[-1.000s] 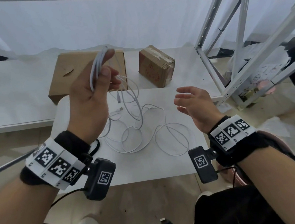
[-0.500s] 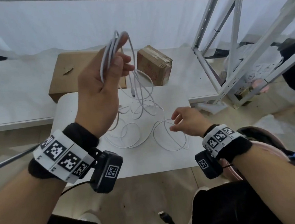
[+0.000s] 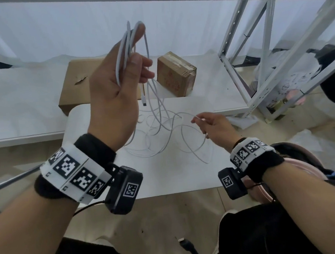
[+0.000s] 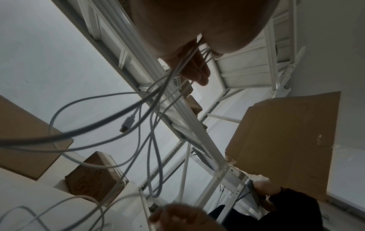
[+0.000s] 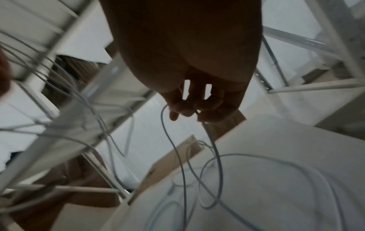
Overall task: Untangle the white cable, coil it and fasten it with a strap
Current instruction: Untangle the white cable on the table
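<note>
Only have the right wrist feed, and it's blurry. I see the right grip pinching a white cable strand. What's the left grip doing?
Observer: The left grip is up above the table, thumb and fingers holding several gathered loops of the white cable.
Operator: Any free end in sight?
Observer: Yes. One connector dangles just below the left grip, held by nothing.
Operator: How does my strand tie in?
Observer: Strands hang from the left bundle into loose overlapping loops on the table. The right grip pinches one strand at the right edge of that tangle.
</note>
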### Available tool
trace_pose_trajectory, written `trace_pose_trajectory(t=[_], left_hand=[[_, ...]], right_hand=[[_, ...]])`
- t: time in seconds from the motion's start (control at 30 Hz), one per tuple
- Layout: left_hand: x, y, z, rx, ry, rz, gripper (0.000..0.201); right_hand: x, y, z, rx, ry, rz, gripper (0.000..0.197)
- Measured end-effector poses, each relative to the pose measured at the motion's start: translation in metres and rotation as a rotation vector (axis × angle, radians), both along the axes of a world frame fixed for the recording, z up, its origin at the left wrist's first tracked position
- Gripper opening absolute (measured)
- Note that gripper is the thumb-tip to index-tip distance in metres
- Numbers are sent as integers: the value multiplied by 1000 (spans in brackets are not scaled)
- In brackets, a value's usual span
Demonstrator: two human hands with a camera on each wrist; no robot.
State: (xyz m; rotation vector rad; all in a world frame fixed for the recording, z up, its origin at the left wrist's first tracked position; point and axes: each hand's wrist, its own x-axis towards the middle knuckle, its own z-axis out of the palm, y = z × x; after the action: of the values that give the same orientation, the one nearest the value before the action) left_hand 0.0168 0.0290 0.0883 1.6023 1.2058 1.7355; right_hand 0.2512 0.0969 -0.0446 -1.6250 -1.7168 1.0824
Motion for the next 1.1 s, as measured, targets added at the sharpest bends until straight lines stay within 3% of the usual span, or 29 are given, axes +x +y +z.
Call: trace_pose_trajectory(t=[0.2, 0.4, 0.63, 0.83, 0.97, 1.1], left_hand=[[-4, 5, -9, -80, 96, 88, 37], [-9, 9, -22, -233, 36, -10, 40], [-8, 11, -35, -367, 243, -52, 53], [-16, 14, -43, -322, 220, -26, 51], [-17, 15, -46, -299, 213, -18, 50], [-15, 15, -48, -294, 206, -58, 46]], right_hand=[[-1, -8, 46, 118, 125, 119, 20], [4, -10, 56, 229, 59, 154, 21], [3, -8, 55, 240, 85, 133, 25], [12, -16, 44, 124, -187, 336, 17], [14, -17, 39, 123, -435, 358, 26], [15, -16, 27, -100, -628, 426, 45]])
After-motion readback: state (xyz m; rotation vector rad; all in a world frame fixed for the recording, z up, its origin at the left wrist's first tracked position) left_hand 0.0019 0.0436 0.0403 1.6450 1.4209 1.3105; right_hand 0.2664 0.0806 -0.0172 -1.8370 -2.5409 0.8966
